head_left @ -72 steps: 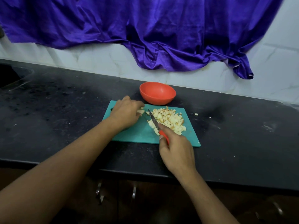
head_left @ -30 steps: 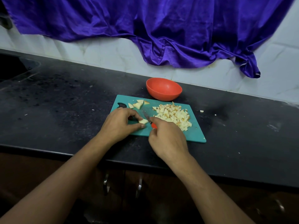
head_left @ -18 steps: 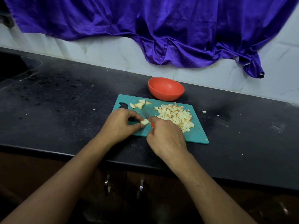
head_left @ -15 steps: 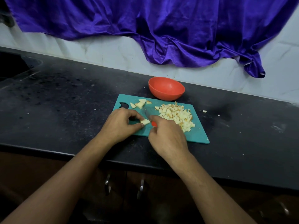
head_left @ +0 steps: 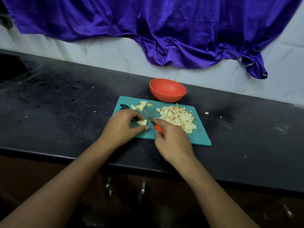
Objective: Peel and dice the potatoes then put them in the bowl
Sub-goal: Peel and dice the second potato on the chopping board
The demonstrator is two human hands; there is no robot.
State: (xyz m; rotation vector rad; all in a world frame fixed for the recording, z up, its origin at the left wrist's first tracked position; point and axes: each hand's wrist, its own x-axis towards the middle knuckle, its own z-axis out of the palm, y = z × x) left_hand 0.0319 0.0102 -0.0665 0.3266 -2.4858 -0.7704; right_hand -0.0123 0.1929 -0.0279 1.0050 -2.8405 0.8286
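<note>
A teal cutting board (head_left: 199, 137) lies on the black counter. A heap of diced potato (head_left: 178, 118) covers its right half. A few larger potato wedges (head_left: 141, 106) lie near its far left corner. My left hand (head_left: 121, 127) pinches one potato piece (head_left: 142, 122) against the board. My right hand (head_left: 172, 139) grips a small knife (head_left: 150, 118) by its red handle, the blade lying just right of that piece. An empty orange bowl (head_left: 167, 90) stands just beyond the board.
The black counter (head_left: 65, 104) runs left to a dark sink recess (head_left: 13, 68). A purple cloth (head_left: 164, 30) hangs on the white tiled wall behind. A few potato crumbs (head_left: 206, 113) lie right of the board. Cabinet handles (head_left: 108, 188) show below the counter edge.
Since 2.4 s ago my left hand came from the board's far left to its near edge with one piece, and the knife followed beside it. In the last half second little has moved.
</note>
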